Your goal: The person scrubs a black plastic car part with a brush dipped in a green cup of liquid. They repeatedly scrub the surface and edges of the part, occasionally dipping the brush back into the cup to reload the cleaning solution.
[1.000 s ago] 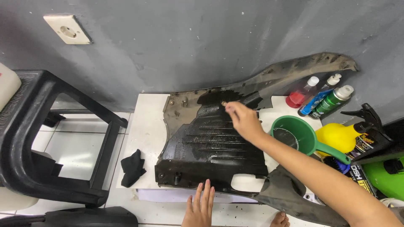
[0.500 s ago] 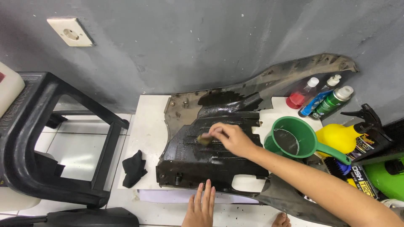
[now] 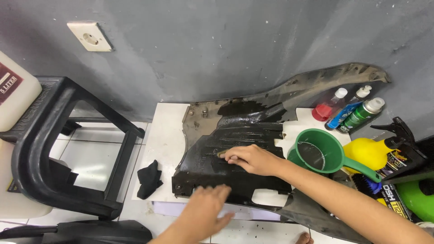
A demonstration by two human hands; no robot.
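Your right hand [image 3: 251,159] lies on the wet, ribbed black plastic vehicle panel [image 3: 226,169], fingers curled around a small item at the fingertips; it looks like a scrubbing pad or brush, but the view is too poor to confirm. Your left hand [image 3: 205,214] is open, fingers spread, at the panel's near edge, grasping nothing. The panel lies flat on a white board [image 3: 165,135] on the tiled floor, against the grey wall.

Packages, right of the panel: a clear bottle with red liquid and white cap [image 3: 329,106], a blue-labelled bottle [image 3: 346,113] and a green aerosol can with silver cap [image 3: 360,116] stand together near the wall. A yellow spray bottle with black trigger [image 3: 377,151] lies beyond them. A white jug with a dark red label [image 3: 13,90] sits at far left. A white wall socket [image 3: 90,37] is fixed upper left.

Surroundings: a green plastic dipper with handle [image 3: 323,153] sits just beside your right forearm. A crumpled black cloth [image 3: 149,179] lies at the board's left edge. A black plastic stool [image 3: 68,149] lies tipped at left. A second dusty grey panel [image 3: 316,86] leans behind the first.
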